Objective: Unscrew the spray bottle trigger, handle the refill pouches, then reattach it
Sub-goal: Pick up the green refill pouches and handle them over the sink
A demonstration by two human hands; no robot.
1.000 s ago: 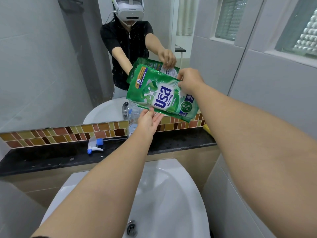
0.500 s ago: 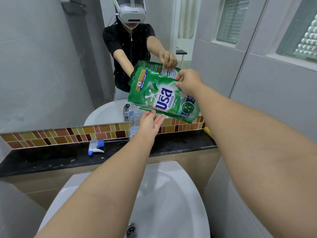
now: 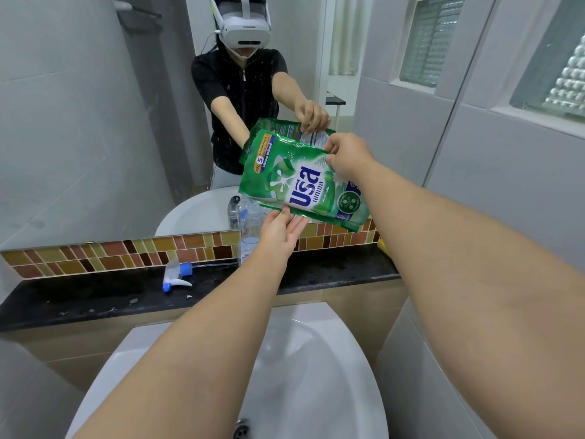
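Observation:
I hold a green refill pouch [image 3: 297, 182] tilted in the air in front of the mirror. My right hand [image 3: 348, 158] pinches its upper right corner. My left hand [image 3: 280, 231] supports its lower edge from below, fingers touching the pouch. Behind my left hand stands the clear spray bottle [image 3: 250, 231] with no trigger on it, on the black ledge [image 3: 95, 299]. The white and blue spray trigger [image 3: 177, 275] lies on its side on the ledge to the left, its tube pointing right.
A white sink basin [image 3: 316, 375] with a drain [image 3: 241, 430] is directly below my arms. The mirror [image 3: 95, 122] and a band of brown mosaic tiles [image 3: 110, 253] back the ledge. A grey tiled wall [image 3: 490, 185] is close on the right. Something yellow [image 3: 383, 243] sits at the ledge's right end.
The pouch and both hands have stayed almost in place; the pouch tilts slightly more and my left hand's fingers sit a bit further under its lower edge.

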